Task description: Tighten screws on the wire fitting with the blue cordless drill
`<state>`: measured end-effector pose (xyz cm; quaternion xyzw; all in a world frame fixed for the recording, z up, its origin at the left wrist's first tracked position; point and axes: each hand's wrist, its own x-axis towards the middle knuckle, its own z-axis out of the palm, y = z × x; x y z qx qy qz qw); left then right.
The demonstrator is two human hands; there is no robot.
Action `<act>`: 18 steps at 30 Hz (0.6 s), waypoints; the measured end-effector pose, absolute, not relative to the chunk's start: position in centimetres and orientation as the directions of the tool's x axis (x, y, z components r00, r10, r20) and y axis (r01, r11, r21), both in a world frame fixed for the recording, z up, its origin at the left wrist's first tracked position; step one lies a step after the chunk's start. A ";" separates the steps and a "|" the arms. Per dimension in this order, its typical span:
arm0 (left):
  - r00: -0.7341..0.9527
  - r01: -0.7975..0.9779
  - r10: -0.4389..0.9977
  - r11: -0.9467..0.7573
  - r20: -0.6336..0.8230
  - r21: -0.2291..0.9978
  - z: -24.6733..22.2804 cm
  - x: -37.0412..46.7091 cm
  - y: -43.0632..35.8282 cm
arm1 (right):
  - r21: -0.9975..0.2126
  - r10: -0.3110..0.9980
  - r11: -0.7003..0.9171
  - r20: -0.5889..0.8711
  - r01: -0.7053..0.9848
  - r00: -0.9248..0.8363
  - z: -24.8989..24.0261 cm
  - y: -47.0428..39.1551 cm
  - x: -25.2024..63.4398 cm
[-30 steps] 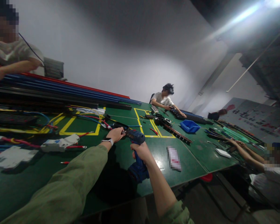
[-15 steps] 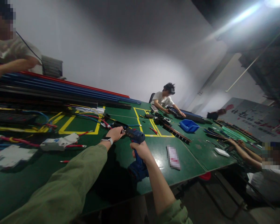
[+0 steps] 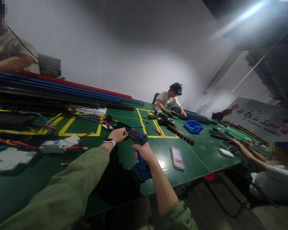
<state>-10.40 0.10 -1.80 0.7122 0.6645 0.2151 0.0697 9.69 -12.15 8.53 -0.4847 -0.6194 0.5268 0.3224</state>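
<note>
**Green bench, grey room, one drill in hand**

Long green table [image 3: 194,159] marked with yellow tape rectangles, under a plain pale wall and a bright ceiling light at upper right. Along the far edge, a stack of red, blue and black rails [image 3: 62,91]. One blue bin [image 3: 193,126]. Two white breaker units [image 3: 59,145] at left, red and blue wires about them. Three other people seated around the bench. Right hand [image 3: 144,151] clamped around the grip of one blue cordless drill [image 3: 140,150], upright near the bench's near edge. Left hand [image 3: 117,134] closed at the drill's nose; what it pinches, too small to tell
</note>
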 end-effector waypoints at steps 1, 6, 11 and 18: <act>0.028 0.918 0.976 -0.110 0.216 0.381 -1.8 -10.4 0.1 | -0.966 0.941 -0.023 -0.108 0.259 -0.321 8.5 -12.2 9.7; 0.039 0.923 0.974 -0.121 0.224 0.365 -1.9 -10.4 0.1 | -0.967 0.943 -0.005 -0.089 0.254 -0.321 8.5 -12.2 9.7; 0.033 0.916 0.974 -0.118 0.222 0.384 -1.8 -10.4 0.1 | -0.967 0.939 0.000 -0.088 0.256 -0.332 8.3 -12.0 9.8; 0.027 0.916 0.978 -0.107 0.208 0.386 -1.6 -10.4 -0.1 | -0.962 0.942 -0.008 -0.099 0.272 -0.321 8.8 -12.3 9.8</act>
